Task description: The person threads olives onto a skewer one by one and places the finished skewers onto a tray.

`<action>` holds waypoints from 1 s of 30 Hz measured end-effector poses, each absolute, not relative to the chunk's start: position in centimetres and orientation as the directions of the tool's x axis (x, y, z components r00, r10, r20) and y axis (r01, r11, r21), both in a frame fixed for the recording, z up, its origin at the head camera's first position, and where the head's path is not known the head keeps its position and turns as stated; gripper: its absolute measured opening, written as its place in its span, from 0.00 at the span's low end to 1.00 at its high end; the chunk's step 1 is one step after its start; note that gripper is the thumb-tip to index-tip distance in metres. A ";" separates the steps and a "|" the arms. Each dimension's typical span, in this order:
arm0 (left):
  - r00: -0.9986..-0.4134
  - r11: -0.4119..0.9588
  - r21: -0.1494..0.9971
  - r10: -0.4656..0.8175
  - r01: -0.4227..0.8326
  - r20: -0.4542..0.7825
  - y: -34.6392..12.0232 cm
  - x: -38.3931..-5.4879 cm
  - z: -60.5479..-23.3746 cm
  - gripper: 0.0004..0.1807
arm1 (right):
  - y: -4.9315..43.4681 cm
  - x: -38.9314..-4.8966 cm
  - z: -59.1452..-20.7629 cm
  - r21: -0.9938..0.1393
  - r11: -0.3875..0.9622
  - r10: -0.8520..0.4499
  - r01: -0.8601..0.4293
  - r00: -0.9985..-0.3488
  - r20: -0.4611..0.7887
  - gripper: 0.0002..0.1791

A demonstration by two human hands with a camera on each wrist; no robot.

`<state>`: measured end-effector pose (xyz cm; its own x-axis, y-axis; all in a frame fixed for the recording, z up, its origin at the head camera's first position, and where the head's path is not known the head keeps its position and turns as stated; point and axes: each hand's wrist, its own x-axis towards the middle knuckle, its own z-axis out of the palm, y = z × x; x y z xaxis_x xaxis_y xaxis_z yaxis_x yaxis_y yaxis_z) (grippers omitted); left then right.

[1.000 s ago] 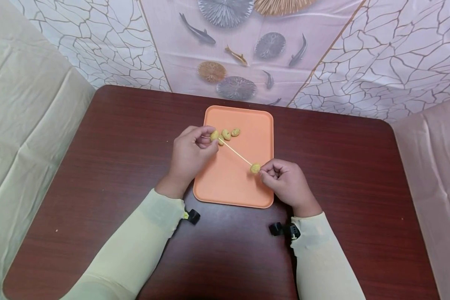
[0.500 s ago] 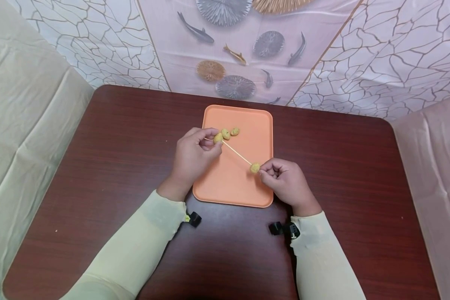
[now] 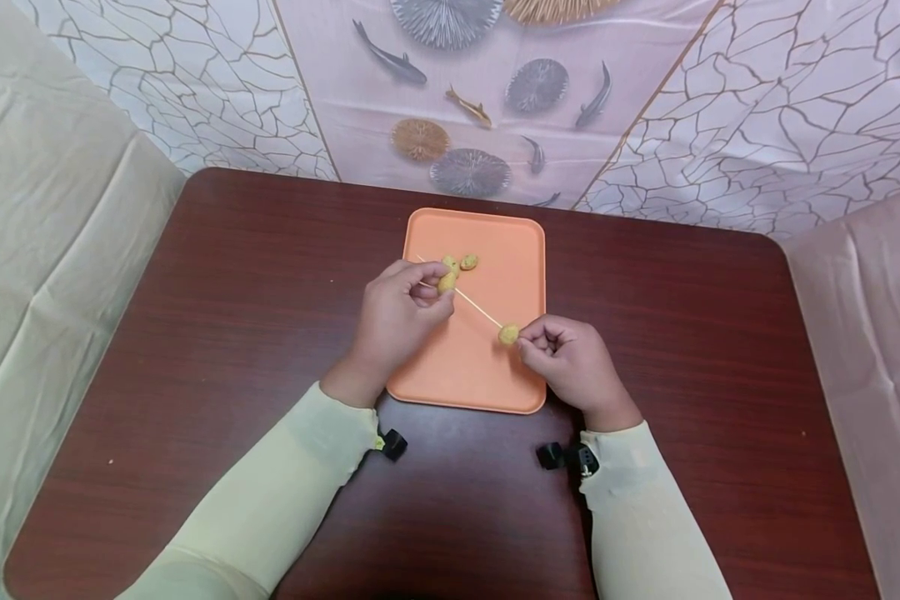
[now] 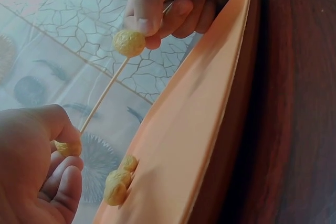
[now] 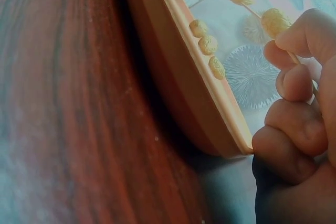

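Observation:
A thin wooden skewer [image 3: 480, 309] slants between my two hands above an orange tray [image 3: 450, 375]. My right hand [image 3: 570, 358] pinches the skewer by its lower end, close beside one small wrinkled yellow ball [image 3: 507, 334] threaded on it. With thumb and fingers, my left hand [image 3: 397, 321] holds a second wrinkled yellow ball [image 3: 447, 283], partly covered by those fingers. In the head view the skewer shows on both sides of this ball. Three more such yellow balls [image 5: 208, 45] lie together on the tray, some partly hidden behind my left hand in the head view.
The tray rests on a dark reddish-brown table [image 3: 682, 350]. Behind the table's far edge hangs a patterned cloth [image 3: 487, 100] with fish and round motifs. Pale cloth [image 3: 52, 250] closes off the left side, and similar cloth [image 3: 877, 333] the right.
My left hand has moved right and slightly down along the skewer with its yellow ball, shortening the bare stretch between the two balls. My right hand has stayed nearly still.

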<state>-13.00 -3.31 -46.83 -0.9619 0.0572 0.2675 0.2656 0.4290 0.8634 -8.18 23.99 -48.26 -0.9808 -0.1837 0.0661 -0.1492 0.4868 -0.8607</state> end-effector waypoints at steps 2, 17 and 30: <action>-0.958 0.426 0.860 0.064 0.280 0.279 -3.1 -12.9 -46.9 0.15 | 24.0 -8.2 -48.2 -0.859 0.490 -0.183 -0.148 -0.981 0.065 0.03; -0.945 0.450 0.832 0.122 0.325 0.303 -2.1 -12.3 -47.1 0.15 | 24.0 -8.2 -48.4 -0.858 0.490 -0.191 -0.156 -0.979 0.069 0.03; -0.938 0.460 0.817 0.156 0.347 0.310 -1.3 -11.7 -47.5 0.14 | 24.0 -8.3 -48.5 -0.858 0.490 -0.189 -0.152 -0.980 0.066 0.02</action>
